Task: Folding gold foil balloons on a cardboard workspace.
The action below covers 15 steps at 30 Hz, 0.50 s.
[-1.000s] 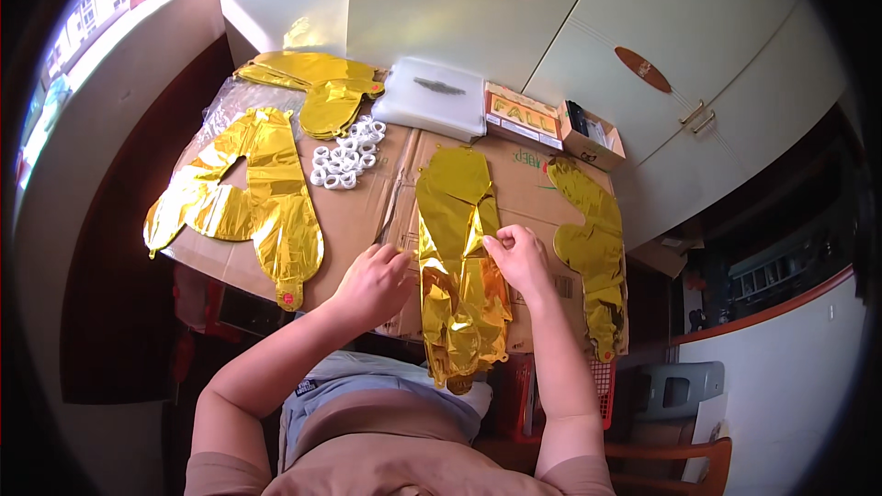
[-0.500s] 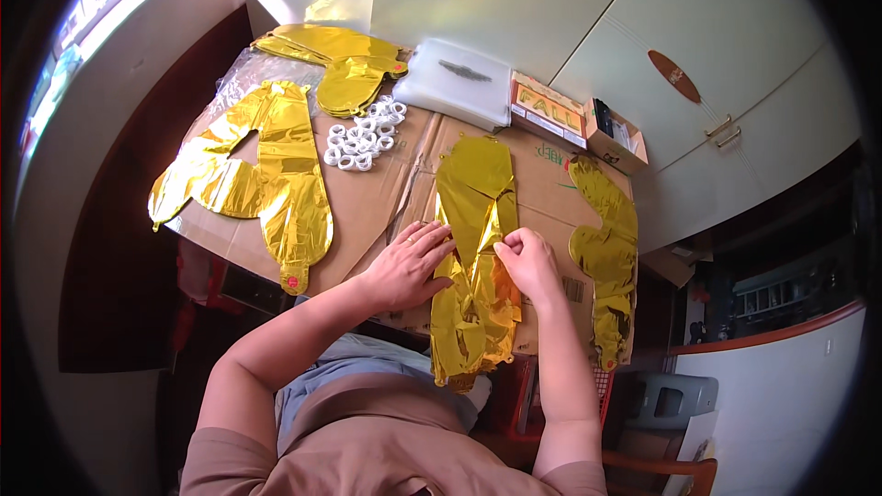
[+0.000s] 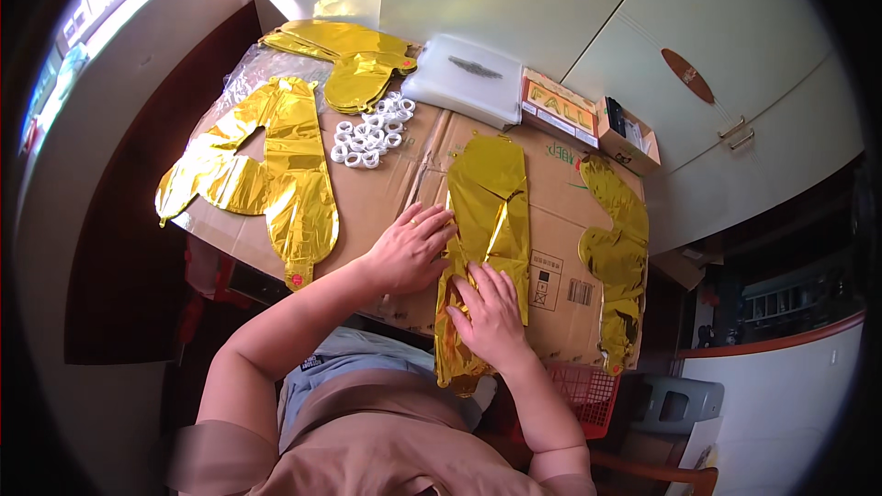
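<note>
A flat gold foil balloon (image 3: 489,170), folded into a long strip, lies in front of me and reaches over the table's near edge. My left hand (image 3: 411,251) rests flat along its left edge, fingers stretched out. Lower down, my right hand (image 3: 492,320) lies on the foil with its fingers spread. A crease runs down the foil's middle, above the right hand. Neither hand grips anything.
Cardboard (image 3: 386,202) covers the table. On the left lie another gold balloon (image 3: 299,179), a gold stack (image 3: 358,83) and white ribbon rolls (image 3: 367,136). A clear plastic pack (image 3: 464,83), small boxes (image 3: 559,108) and a curved gold balloon (image 3: 617,253) lie back and right.
My right hand has let go of the foil's right edge and moved down and left onto it. The right side of the foil now lies flatter. My left hand stays at the left edge.
</note>
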Each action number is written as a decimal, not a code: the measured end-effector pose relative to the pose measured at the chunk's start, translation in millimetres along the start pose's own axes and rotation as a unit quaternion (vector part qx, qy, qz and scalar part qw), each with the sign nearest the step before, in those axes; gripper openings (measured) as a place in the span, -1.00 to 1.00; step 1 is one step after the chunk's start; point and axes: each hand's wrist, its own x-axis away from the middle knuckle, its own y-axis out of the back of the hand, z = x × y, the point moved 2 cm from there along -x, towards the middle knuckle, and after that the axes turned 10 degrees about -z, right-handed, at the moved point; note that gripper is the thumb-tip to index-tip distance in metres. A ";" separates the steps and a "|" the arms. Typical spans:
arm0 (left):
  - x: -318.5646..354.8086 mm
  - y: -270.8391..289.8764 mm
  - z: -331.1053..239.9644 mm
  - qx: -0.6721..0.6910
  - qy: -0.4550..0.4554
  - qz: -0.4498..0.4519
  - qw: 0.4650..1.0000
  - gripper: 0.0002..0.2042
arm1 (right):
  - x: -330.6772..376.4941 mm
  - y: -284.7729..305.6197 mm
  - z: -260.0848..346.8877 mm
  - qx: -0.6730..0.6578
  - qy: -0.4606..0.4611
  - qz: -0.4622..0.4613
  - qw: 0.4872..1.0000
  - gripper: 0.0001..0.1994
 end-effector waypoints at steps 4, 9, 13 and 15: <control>-12.8 0.0 5.5 -0.012 0.015 0.007 1.000 -0.43 | -1.7 0.7 0.7 -0.018 -0.009 0.002 1.000 -0.51; -16.4 0.5 4.7 0.008 -0.050 -0.003 0.999 -0.45 | -7.7 3.4 2.1 -0.067 -0.028 -0.069 0.995 -0.56; -19.8 1.9 4.1 0.056 -0.067 0.050 0.995 -0.45 | -12.9 7.2 -5.8 -0.120 -0.102 -0.112 0.981 -0.63; -23.9 2.1 7.6 0.055 -0.060 0.047 0.996 -0.44 | -13.8 6.9 -8.6 -0.173 -0.201 -0.069 0.962 -0.63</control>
